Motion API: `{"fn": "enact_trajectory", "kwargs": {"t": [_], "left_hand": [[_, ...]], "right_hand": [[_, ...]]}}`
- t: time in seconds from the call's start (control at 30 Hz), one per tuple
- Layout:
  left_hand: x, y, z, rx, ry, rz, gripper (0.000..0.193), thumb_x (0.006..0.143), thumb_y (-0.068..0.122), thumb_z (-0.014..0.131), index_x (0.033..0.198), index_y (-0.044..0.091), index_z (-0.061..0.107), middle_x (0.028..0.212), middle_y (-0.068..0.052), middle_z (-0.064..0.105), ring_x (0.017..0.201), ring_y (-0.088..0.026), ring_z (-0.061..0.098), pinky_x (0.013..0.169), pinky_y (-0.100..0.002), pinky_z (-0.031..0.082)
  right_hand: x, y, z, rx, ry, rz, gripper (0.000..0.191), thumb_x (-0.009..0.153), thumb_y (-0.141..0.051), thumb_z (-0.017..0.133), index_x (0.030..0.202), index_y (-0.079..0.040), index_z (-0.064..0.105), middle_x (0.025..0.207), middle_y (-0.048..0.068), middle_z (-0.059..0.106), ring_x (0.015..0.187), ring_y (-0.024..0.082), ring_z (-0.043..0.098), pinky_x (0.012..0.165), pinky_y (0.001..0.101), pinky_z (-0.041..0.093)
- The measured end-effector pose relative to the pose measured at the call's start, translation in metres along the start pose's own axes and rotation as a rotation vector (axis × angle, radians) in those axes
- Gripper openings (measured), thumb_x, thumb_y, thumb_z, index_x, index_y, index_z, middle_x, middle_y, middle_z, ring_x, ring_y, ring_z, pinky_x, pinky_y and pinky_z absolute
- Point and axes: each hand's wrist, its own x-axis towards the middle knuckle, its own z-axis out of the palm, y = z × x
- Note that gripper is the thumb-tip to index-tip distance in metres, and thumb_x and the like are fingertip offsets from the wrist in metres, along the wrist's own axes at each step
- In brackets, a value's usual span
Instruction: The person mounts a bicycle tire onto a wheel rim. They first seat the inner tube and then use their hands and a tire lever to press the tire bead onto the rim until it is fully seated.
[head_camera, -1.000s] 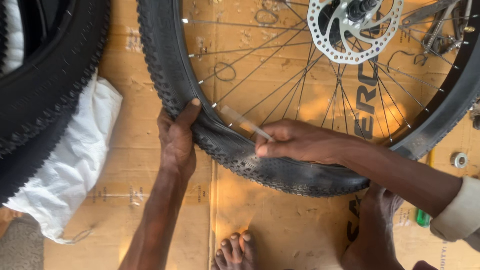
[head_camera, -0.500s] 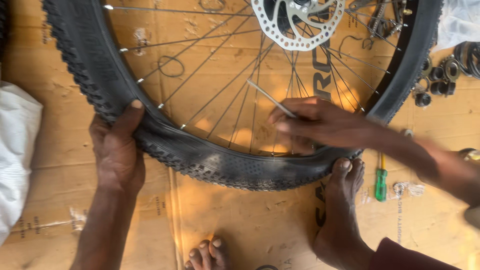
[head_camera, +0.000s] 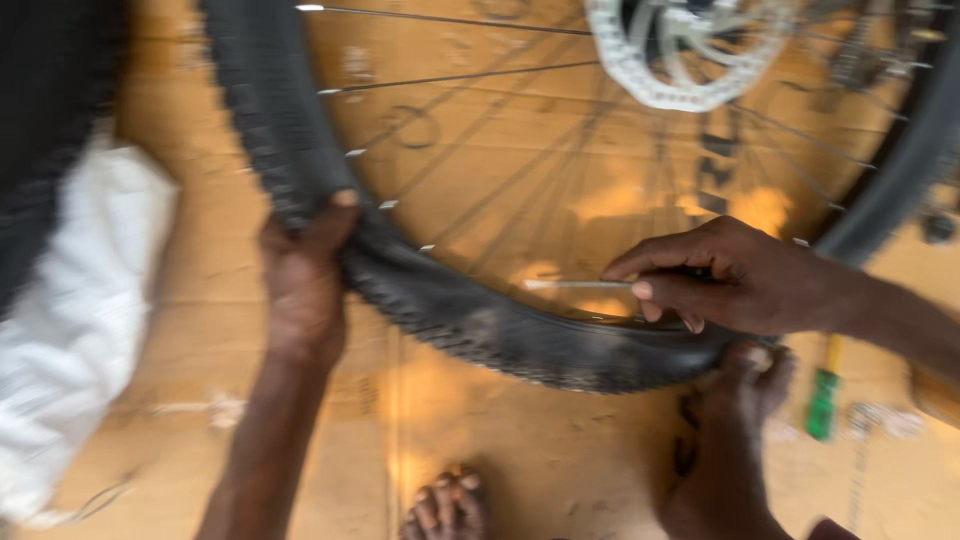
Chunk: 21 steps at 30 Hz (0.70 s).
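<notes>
Left hand: my left hand (head_camera: 305, 275) is left of centre in the frame, fingers closed round the knobbly black tyre (head_camera: 470, 320), thumb up on its inner edge.
Right hand: my right hand (head_camera: 730, 275) is right of centre, fingers pinched together on a thin silver tool (head_camera: 575, 285) that pokes out leftward, level, just above the tyre's lower curve.
Tyre: it sweeps from the upper left of the frame down through the lower middle and up again at the right edge; the stretch between my hands looks pulled away from the rim and sagging.
Wheel: the spokes (head_camera: 480, 190) fan across the upper middle, and a silver brake disc (head_camera: 680, 55) sits at the top, right of centre.
Feet: my bare foot (head_camera: 725, 450) is at lower right, toes touching the tyre below my right hand; toes of the other foot (head_camera: 450, 505) show at the bottom centre.
Floor: brown cardboard (head_camera: 540, 440) lies under everything.
Nearby: a green-handled screwdriver (head_camera: 825, 395) lies on the cardboard at the right, just beside my foot; a white sack (head_camera: 80, 320) fills the left side, with a second black tyre (head_camera: 50, 120) at the upper left.
Sharpness: the view is blurred, so I cannot tell where the tool's tip rests.
</notes>
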Motion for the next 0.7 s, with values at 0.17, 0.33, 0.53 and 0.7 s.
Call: {"fn": "enact_trajectory", "kwargs": {"t": [0.17, 0.33, 0.53, 0.7], "left_hand": [[0.004, 0.008, -0.001, 0.015, 0.041, -0.023, 0.026, 0.086, 0.011, 0.076, 0.108, -0.001, 0.066, 0.095, -0.004, 0.072, 0.084, -0.014, 0.066, 0.081, -0.031, 0.054], [0.007, 0.017, 0.0, 0.052, 0.039, -0.058, 0.028, 0.087, 0.013, 0.075, 0.109, -0.002, 0.065, 0.095, -0.006, 0.072, 0.083, -0.015, 0.065, 0.079, -0.032, 0.055], [0.012, 0.023, 0.001, 0.074, 0.031, -0.082, 0.033, 0.086, 0.015, 0.073, 0.113, -0.002, 0.064, 0.102, -0.009, 0.074, 0.093, -0.017, 0.07, 0.089, -0.033, 0.057], [0.014, 0.023, 0.001, 0.139, 0.029, -0.102, 0.039, 0.088, 0.019, 0.072, 0.117, -0.005, 0.062, 0.101, -0.015, 0.073, 0.095, -0.023, 0.07, 0.092, -0.039, 0.058]], "right_hand": [[0.057, -0.047, 0.028, -0.006, 0.204, -0.177, 0.036, 0.096, -0.028, 0.06, 0.129, -0.018, 0.071, 0.07, 0.002, 0.078, 0.039, 0.011, 0.06, 0.036, 0.029, 0.046], [0.086, -0.056, 0.037, 0.184, 0.163, -0.121, 0.033, 0.096, -0.018, 0.06, 0.125, -0.015, 0.075, 0.062, 0.007, 0.074, 0.04, 0.01, 0.063, 0.038, 0.0253, 0.052], [0.093, -0.031, 0.041, 0.006, 0.241, -0.295, 0.039, 0.09, -0.008, 0.065, 0.127, -0.016, 0.074, 0.072, 0.005, 0.081, 0.044, 0.009, 0.068, 0.036, 0.0291, 0.05], [0.107, -0.019, 0.053, 0.004, 0.312, -0.605, 0.045, 0.088, -0.002, 0.066, 0.132, -0.011, 0.068, 0.09, 0.005, 0.08, 0.061, 0.009, 0.073, 0.051, 0.0262, 0.057]]}}
